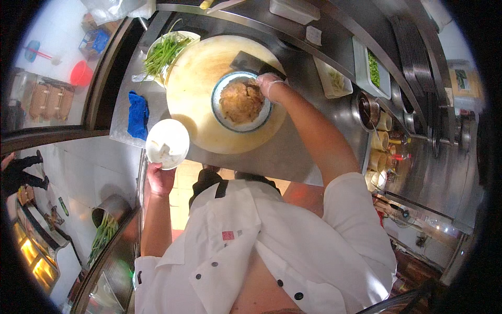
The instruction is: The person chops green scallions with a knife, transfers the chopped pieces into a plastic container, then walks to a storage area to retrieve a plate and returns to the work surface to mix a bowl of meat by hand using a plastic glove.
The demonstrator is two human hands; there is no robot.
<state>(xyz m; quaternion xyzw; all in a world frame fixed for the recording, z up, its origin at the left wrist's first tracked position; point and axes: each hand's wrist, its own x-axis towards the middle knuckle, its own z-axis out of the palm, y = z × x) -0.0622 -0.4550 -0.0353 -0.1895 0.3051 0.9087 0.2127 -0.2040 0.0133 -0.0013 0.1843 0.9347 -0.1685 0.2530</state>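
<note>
My left hand [161, 178] holds a small white bowl [168, 144] by its near edge, left of a round chopping board [196, 78]. Its inside faces up and shows a few smears. My right hand [270, 85], in a thin clear glove, touches the right rim of a blue-rimmed bowl [243, 127] on the board. Brown food [242, 100], perhaps minced meat, is heaped in that bowl. Behind it lies a dark cleaver [245, 62], its handle next to my right hand. Whether my right fingers grip the rim or the food cannot be told.
Green stalks [164, 55] fill a white bowl at the board's back left. A blue cloth [138, 114] lies on the steel counter [290, 157]. At the right are a tray of chopped greens [373, 70], a white container [332, 78] and a pot of dark sauce [368, 112].
</note>
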